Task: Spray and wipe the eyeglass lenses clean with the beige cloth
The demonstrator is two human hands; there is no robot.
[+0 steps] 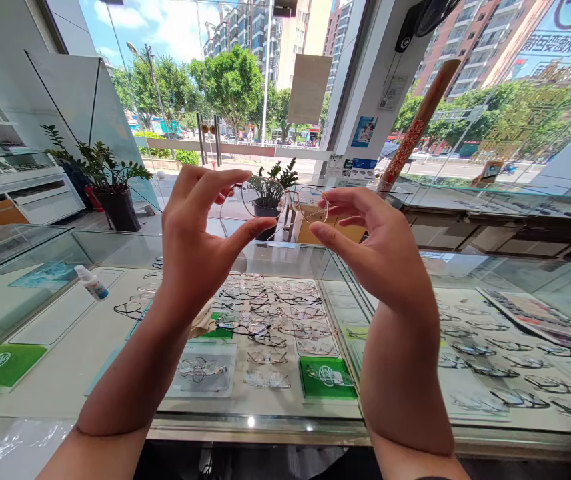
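Note:
I hold a pair of thin-rimmed glasses (276, 200) with clear lenses up in front of me, at about eye height, over a glass display counter (245, 421). My left hand (200, 230) pinches the left side of the frame between thumb and fingers. My right hand (373, 243) pinches the right side the same way. Both forearms rise from the near edge of the counter. Through the lenses a small potted plant (271, 190) shows behind.
Under the counter glass lie several rows of glasses (270, 320) and green stands (326, 379). A small spray bottle (92, 282) lies at the left. A large potted plant (110, 183) stands by the shop window; more counters run to the right.

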